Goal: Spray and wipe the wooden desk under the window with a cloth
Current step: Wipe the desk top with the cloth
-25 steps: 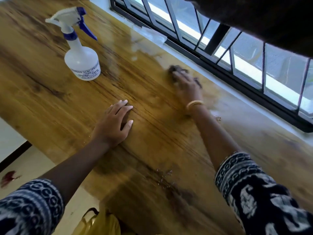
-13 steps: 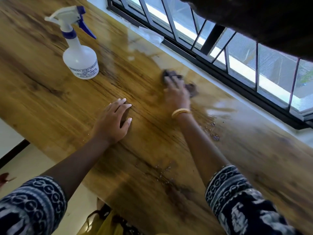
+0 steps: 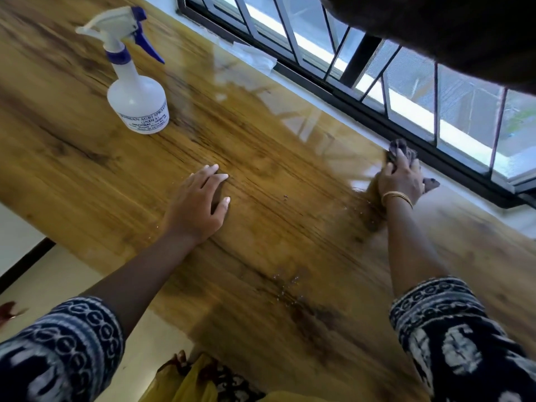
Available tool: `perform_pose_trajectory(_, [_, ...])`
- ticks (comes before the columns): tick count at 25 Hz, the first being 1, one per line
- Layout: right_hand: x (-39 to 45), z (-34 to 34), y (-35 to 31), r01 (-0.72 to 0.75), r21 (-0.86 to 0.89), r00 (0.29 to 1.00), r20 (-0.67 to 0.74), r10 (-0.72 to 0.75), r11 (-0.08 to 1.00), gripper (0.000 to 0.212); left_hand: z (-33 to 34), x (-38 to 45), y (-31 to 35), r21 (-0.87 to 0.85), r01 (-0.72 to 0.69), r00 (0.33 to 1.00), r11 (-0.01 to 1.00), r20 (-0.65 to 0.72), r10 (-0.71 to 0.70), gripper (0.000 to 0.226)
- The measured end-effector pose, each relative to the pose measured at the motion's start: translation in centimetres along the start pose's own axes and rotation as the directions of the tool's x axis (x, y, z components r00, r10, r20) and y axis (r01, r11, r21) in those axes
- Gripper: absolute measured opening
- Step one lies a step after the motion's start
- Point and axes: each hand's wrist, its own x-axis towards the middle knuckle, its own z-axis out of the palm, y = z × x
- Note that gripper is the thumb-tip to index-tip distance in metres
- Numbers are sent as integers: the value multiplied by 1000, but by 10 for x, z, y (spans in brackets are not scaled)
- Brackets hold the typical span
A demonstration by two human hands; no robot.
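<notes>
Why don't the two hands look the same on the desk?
The left hand lies flat with nothing under it, while the right hand presses a dark cloth. The left hand rests mid-desk; the right hand is at the far edge by the window frame. The right wrist wears a gold bangle; the left wrist is bare. Both rest on the wooden desk.

barred window (image 3: 412, 91), yellow garment (image 3: 200, 381)

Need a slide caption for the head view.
Right hand wipes dark cloth along wooden desk by window; left hand braces flat; spray bottle stands aside.
</notes>
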Motion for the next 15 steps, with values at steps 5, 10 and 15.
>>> perform_pose_trajectory(5, [-59,25,-116,323,81,929,163,-332,943,44,0,0,0,12,-9,1000,1000,7,9,53])
perform_pose_trajectory(10, [-158,51,-186,788,240,489,318,-813,568,45,-2,0,4,44,14,1000,999,0,-14,49])
perform_pose_trajectory(15, [-66,23,-86,445,83,872,186,-452,892,48,-5,-2,1,9,-25,999,1000,25,24,50])
